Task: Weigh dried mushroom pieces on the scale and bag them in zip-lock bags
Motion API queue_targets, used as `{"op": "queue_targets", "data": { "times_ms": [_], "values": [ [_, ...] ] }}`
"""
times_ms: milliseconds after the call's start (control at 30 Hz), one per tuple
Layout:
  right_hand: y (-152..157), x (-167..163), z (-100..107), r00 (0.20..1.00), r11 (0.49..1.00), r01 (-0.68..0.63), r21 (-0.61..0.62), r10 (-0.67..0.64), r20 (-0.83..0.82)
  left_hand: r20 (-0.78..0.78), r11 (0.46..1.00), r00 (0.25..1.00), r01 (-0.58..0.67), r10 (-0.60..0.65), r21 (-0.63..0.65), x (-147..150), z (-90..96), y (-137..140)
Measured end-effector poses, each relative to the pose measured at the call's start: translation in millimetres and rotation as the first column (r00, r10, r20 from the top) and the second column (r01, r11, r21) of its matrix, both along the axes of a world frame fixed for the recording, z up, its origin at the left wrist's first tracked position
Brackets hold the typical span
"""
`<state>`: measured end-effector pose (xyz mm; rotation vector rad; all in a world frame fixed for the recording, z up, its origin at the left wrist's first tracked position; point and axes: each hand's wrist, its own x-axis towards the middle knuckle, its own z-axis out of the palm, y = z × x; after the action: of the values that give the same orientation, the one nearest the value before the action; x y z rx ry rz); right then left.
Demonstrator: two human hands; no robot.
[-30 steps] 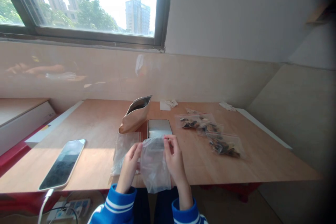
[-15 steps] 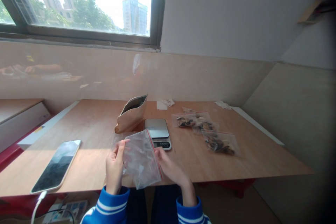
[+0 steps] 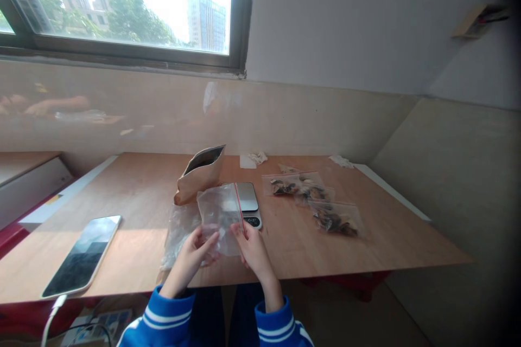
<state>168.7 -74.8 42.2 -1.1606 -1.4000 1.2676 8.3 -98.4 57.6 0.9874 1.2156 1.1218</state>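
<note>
A clear zip bag (image 3: 222, 209) with a red seal strip is held up in front of me, flat and with nothing visible inside. My right hand (image 3: 249, 241) pinches it at the red strip. My left hand (image 3: 199, 249) has its fingers closed on the bag's lower left part. Behind the bag, a kitchen scale (image 3: 249, 200) with a silver plate is partly hidden. An open brown paper pouch (image 3: 201, 176) leans just left of the scale. More clear plastic bags (image 3: 179, 233) lie on the table beside my left hand.
To the right lie several zip bags (image 3: 336, 219) filled with dark, dried pieces. A phone (image 3: 83, 255) with a white cable (image 3: 55, 312) plugged in rests at the left table edge. Crumpled white paper (image 3: 257, 158) sits near the wall; another white scrap (image 3: 341, 161) lies farther right.
The zip bag has moved up and away from me, over the scale. My left hand has shifted right and lower, closer to my right hand, uncovering the bags on the table.
</note>
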Motion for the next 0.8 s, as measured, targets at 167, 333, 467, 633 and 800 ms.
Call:
{"op": "queue_targets", "data": {
  "times_ms": [167,333,467,633,800],
  "values": [
    [2.1,7.3,-4.9,0.998,0.997,-0.061,-0.045,0.060,-0.008,0.002,0.997,0.998,0.070,-0.070,-0.019,-15.3,-2.2,-1.3],
    [2.3,9.4,-4.5,0.996,0.995,-0.093,-0.035,0.093,0.004,0.000,0.997,0.997,0.073,-0.073,-0.008,-20.8,0.2,-3.8],
    [6.8,20.6,-10.2,0.998,0.999,-0.047,-0.003,0.047,0.037,-0.107,1.000,0.994,-0.006,0.002,-0.031,-30.4,16.1,-9.6],
    [17.4,57.2,-30.1,0.971,0.967,0.218,0.132,-0.229,0.076,-0.286,0.992,0.955,-0.106,0.082,-0.067,-55.9,31.0,-21.8],
    [30.9,88.8,-52.1,0.844,0.851,0.373,0.370,-0.476,0.246,-0.252,0.985,0.954,-0.173,0.161,-0.024,-65.0,19.2,-20.2]
  ]
}}
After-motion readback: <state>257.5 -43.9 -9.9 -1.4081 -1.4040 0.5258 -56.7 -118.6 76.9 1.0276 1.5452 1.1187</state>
